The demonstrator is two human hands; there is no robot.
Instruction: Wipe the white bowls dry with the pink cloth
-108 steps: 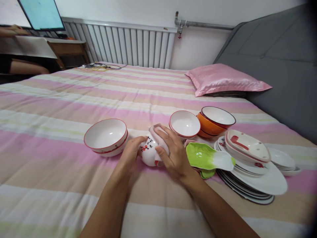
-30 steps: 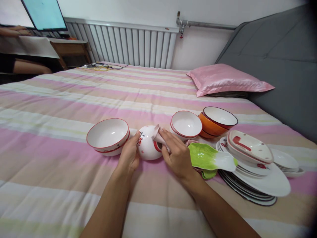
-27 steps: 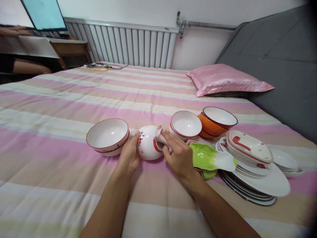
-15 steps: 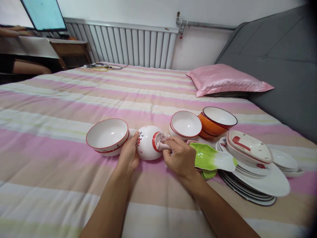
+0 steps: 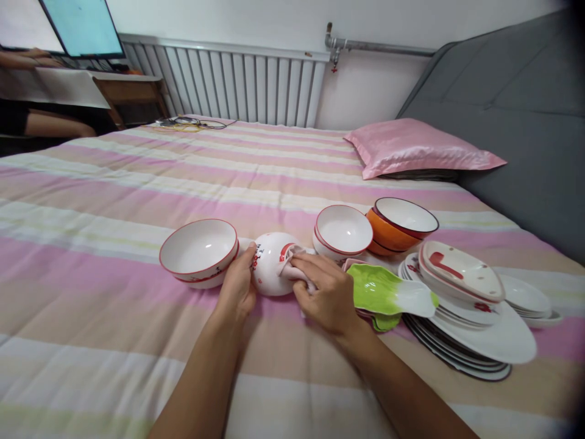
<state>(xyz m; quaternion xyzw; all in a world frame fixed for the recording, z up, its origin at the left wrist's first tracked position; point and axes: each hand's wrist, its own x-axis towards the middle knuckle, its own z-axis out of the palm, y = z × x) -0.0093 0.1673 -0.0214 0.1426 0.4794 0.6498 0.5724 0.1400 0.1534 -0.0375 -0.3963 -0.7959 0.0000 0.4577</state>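
A white bowl (image 5: 272, 268) with red blossoms and black characters is tipped on its side just above or on the bedspread, its red-ringed foot turned to the right. My left hand (image 5: 240, 283) grips it from the left, fingers mostly hidden behind. Bunched in my right hand (image 5: 326, 289) is a pale pink cloth (image 5: 289, 271), pressed against the bowl's foot. Red-rimmed white bowls (image 5: 201, 253) stand nested close to my left hand. To the right of my right hand lie green leaf-shaped dishes (image 5: 372, 288), stacked.
Smaller red-rimmed bowls (image 5: 343, 228) and orange bowls (image 5: 395, 235) stand behind on the right. Stacked plates (image 5: 503, 332), a patterned dish (image 5: 461, 271) and small white dishes (image 5: 525, 296) lie further right. Beyond are a pink pillow (image 5: 420, 146), cables (image 5: 192, 124) and a person at a desk (image 5: 128, 91).
Since the oldest frame, the bowl has turned so its foot faces right. Lately the cloth has shifted around the red foot ring, covering more of it now; my left hand has stayed put.
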